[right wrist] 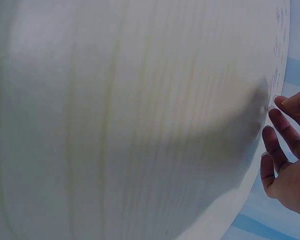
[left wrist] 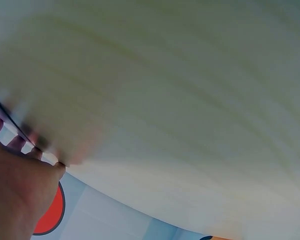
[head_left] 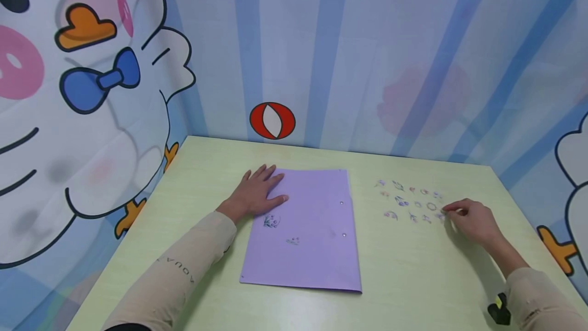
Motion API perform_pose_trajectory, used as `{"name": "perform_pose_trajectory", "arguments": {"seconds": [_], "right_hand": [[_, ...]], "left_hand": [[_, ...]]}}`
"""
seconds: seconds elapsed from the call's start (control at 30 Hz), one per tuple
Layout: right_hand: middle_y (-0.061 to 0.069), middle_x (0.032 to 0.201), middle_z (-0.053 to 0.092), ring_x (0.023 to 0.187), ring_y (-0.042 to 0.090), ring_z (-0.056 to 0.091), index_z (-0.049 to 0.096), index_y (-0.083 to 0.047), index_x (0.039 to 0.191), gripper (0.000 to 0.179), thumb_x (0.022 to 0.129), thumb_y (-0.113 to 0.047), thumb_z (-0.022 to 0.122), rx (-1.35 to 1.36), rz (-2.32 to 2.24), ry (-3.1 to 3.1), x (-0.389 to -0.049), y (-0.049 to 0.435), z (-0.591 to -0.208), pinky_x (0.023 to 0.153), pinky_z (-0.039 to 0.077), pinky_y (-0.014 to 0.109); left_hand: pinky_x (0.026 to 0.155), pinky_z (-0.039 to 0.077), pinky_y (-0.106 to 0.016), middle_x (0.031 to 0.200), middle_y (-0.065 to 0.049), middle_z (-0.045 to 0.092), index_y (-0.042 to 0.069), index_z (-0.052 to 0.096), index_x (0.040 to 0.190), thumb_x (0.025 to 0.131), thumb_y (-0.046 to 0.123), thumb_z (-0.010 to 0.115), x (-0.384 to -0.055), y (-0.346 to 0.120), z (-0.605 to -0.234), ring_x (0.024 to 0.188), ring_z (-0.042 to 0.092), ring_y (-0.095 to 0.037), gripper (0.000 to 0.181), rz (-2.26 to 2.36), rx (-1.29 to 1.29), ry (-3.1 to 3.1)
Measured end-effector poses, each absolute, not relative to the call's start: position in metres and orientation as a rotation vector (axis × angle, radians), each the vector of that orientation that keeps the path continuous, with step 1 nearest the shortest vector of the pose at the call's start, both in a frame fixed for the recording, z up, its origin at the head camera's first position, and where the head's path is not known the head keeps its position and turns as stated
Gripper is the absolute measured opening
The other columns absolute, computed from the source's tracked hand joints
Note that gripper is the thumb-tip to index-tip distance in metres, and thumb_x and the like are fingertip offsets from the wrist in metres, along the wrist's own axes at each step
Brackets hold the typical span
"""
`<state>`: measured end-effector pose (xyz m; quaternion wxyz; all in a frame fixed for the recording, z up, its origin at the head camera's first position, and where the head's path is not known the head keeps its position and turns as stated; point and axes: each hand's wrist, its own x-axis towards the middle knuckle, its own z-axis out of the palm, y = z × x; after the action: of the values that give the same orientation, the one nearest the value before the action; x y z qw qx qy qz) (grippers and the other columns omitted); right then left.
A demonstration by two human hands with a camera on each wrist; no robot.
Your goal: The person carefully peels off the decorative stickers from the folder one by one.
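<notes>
A purple sheet or folder (head_left: 308, 259) lies on the table, with a flower sticker (head_left: 271, 221) and a smaller leafy sticker (head_left: 293, 241) on its left half. My left hand (head_left: 254, 193) rests spread over its upper left edge, fingers straight; the left wrist view shows those fingertips (left wrist: 60, 167) on the surface. To the right, several small flower and wreath stickers (head_left: 401, 201) lie in rows. At the right end of the lowest row, my right hand (head_left: 475, 222) pinches a small purple sticker (head_left: 439, 216) between thumb and forefinger. Its other fingers (right wrist: 274, 150) are loosely bent.
The pale wooden table (head_left: 404, 280) ends at a cartoon-printed backdrop (head_left: 294, 55) behind and at both sides. Two small white dots (head_left: 342, 203) mark the folder's right side. A black and yellow object (head_left: 499, 309) sits by the right sleeve.
</notes>
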<state>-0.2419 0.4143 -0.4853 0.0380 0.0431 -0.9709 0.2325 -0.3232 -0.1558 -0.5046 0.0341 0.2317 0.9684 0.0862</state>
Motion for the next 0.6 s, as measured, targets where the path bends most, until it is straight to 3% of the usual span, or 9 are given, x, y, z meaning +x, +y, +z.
{"name": "perform_pose_trajectory", "arguments": {"seconds": [0.6], "right_hand": [[0.02,0.112,0.07,0.095,0.034,0.064,0.075,0.002,0.118,0.029,0.108,-0.022,0.063,0.209,0.783,-2.854,-0.244,0.374,-0.478,0.069,0.05,0.038]], "left_hand": [[0.127,0.011,-0.065,0.176,-0.009,0.021,0.025,0.03,0.169,0.103,0.071,0.042,-0.323,-0.156,-0.506,0.163,0.011,-0.036,0.082,0.316,0.72,2.985]]}}
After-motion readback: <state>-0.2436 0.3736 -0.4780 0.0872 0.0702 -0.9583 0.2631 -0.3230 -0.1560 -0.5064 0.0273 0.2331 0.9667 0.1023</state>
